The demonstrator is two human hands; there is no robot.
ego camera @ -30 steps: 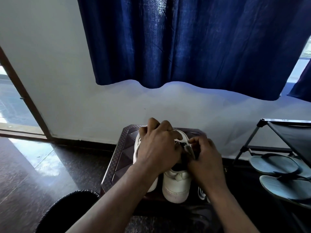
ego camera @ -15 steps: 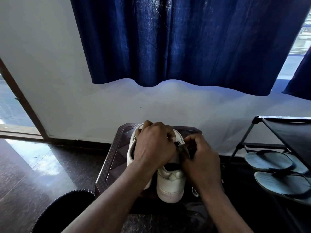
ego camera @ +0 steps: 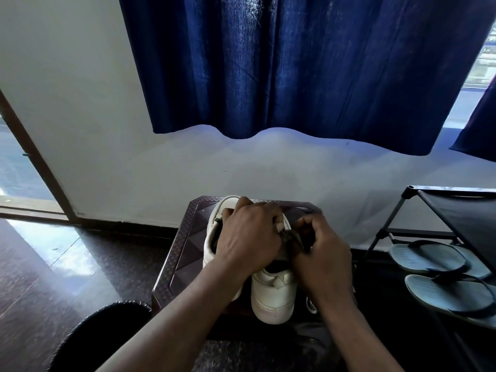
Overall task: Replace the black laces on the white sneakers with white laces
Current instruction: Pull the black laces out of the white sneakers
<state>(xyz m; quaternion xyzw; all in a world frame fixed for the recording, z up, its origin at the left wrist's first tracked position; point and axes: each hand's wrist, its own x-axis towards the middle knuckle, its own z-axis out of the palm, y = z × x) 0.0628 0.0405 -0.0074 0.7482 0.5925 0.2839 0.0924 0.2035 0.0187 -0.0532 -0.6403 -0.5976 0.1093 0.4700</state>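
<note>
The right hand (ego camera: 323, 257) pinches a dark strip at the throat of the nearer white leather sneaker (ego camera: 273, 294), fingertips pressed together on it; whether it is black lace or tongue I cannot tell. The left hand (ego camera: 248, 237) is clamped over the shoe's upper, steadying it. Over the last second both hands have slid slightly left while the grips look unchanged, so I judge the unlacing is mid-way with no lace freed. The sneaker sits on a dark brown patterned plastic stool (ego camera: 185, 253), long axis running away from the person, heel nearest, toe toward the wall. A second white sneaker (ego camera: 214, 237) lies just beside it, under the left hand
</note>
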